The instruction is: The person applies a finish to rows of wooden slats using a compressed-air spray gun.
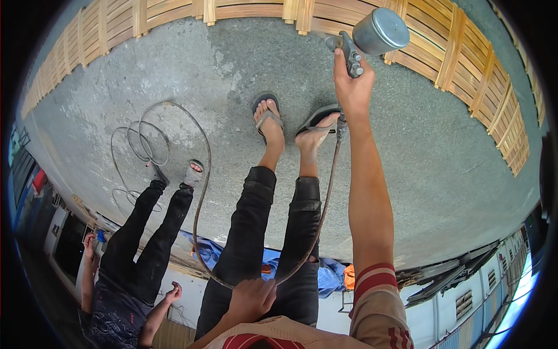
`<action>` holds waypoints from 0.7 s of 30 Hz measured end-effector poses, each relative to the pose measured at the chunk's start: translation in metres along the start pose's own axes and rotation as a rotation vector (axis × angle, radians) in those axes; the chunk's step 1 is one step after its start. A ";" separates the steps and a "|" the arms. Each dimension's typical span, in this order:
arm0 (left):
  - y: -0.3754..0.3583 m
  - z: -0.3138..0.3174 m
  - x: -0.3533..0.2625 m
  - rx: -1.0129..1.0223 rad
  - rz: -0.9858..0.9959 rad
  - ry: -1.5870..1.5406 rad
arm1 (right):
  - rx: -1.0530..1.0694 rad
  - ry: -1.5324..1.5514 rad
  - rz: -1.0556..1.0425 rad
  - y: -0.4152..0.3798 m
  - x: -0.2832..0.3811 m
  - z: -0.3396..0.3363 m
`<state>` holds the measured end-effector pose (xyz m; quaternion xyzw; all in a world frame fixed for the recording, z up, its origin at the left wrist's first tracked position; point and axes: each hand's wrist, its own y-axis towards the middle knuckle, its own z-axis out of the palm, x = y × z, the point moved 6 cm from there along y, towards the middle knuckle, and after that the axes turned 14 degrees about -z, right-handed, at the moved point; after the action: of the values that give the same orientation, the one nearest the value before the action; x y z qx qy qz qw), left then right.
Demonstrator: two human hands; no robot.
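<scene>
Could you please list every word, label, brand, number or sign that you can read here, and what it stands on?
No text can be read in this picture.
Co-worker's dark shirt: reddish marks, too small to read.
Right sleeve: dark red marks, no readable letters.
Spray gun cup: no lettering visible.

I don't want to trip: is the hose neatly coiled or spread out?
Spread out: the hose lies in loose, scattered loops on the ground.

I have the right arm (pixel 369 195) stretched out ahead, right hand (pixel 353 78) closed in a grip; left hand (pixel 251 300) curls low, close in.
</scene>
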<state>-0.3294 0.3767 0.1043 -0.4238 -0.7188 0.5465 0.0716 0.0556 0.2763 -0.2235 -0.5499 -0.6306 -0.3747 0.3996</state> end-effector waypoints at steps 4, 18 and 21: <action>-0.001 0.003 0.003 -0.010 0.012 -0.002 | 0.036 -0.031 0.082 0.000 -0.003 -0.010; -0.006 0.013 0.011 0.041 -0.008 -0.026 | -0.185 -0.502 -0.073 -0.006 -0.017 -0.099; -0.005 0.014 0.012 0.054 -0.024 -0.036 | -0.191 -0.423 -0.082 -0.010 -0.018 -0.090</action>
<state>-0.3474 0.3746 0.0988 -0.4032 -0.7100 0.5723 0.0764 0.0557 0.1858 -0.2045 -0.6253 -0.6838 -0.3249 0.1893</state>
